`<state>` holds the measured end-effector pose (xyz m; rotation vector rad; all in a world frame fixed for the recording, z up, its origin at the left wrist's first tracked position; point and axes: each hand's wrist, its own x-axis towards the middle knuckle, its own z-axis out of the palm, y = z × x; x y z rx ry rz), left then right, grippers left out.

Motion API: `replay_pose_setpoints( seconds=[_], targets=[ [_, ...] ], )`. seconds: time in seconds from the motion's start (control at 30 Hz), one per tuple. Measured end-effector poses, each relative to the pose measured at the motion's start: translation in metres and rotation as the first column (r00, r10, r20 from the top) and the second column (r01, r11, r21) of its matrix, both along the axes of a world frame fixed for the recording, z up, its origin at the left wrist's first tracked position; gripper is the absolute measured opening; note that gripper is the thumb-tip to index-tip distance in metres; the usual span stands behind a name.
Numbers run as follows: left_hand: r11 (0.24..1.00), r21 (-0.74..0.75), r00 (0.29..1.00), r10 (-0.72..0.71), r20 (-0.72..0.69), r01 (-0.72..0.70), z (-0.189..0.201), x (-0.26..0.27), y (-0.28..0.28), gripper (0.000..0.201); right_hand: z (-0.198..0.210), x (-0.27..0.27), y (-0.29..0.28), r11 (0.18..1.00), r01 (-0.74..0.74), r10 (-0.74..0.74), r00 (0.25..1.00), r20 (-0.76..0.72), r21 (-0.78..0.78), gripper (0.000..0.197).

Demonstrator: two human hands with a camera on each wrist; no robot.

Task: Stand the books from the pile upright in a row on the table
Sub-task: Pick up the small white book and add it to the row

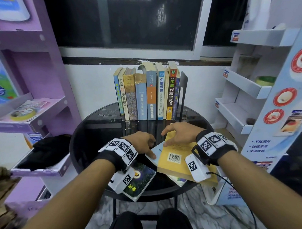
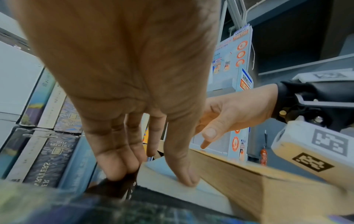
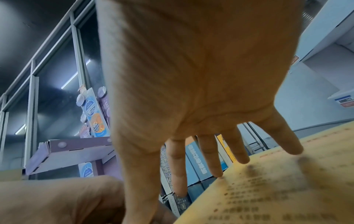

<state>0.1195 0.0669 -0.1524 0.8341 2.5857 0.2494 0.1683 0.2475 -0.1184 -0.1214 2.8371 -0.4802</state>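
On the round black glass table (image 1: 99,127), a row of upright books (image 1: 146,93) stands at the back against a black bookend (image 1: 183,92). The pile lies at the front. A yellow book (image 1: 176,158) (image 3: 287,189) with a barcode lies on top, over a light blue book (image 1: 158,151) (image 2: 162,186). A dark green book (image 1: 141,182) lies to their left. My right hand (image 1: 172,136) (image 3: 201,151) is spread over the yellow book's far end, with straight fingertips touching the cover. My left hand (image 1: 148,145) (image 2: 153,166) presses its thumb on the blue book's corner, and its fingers reach down beside the edge.
A purple cardboard shelf (image 1: 33,102) stands at the left, with a black cloth (image 1: 49,150) on a lower tray. A white and blue display shelf (image 1: 241,93) stands at the right. Another pale book (image 1: 178,180) pokes out beneath the yellow one at the table's front rim.
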Motion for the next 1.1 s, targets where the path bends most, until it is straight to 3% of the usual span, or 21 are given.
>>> replay_pose_setpoints(
  seconds=[0.2, 0.4, 0.8, 1.1],
  targets=[
    [0.999, -0.014, 0.999, -0.05, -0.011, 0.05, -0.001, 0.001, 0.004, 0.071, -0.004, 0.007, -0.003, 0.987, -0.12, 0.103, 0.983, 0.154, 0.107, 0.065],
    [1.0, 0.008, 1.0, -0.025, -0.001, 0.025, -0.001, -0.001, 0.003, 0.062, -0.007, 0.008, 0.007, 0.986, -0.149, 0.135, 0.978, 0.159, 0.078, 0.058],
    [0.995, -0.003, 0.985, 0.101, 0.136, -0.102, -0.003, -0.012, 0.001, 0.027, -0.004, 0.007, 0.024, 0.987, -0.134, 0.117, 0.978, 0.173, 0.087, 0.059],
    [0.933, 0.169, 0.903, 0.244, 0.354, -0.318, 0.006, -0.026, -0.018, 0.006, -0.004, 0.002, 0.017, 0.987, -0.114, 0.095, 0.983, 0.157, 0.115, 0.061]
  ],
)
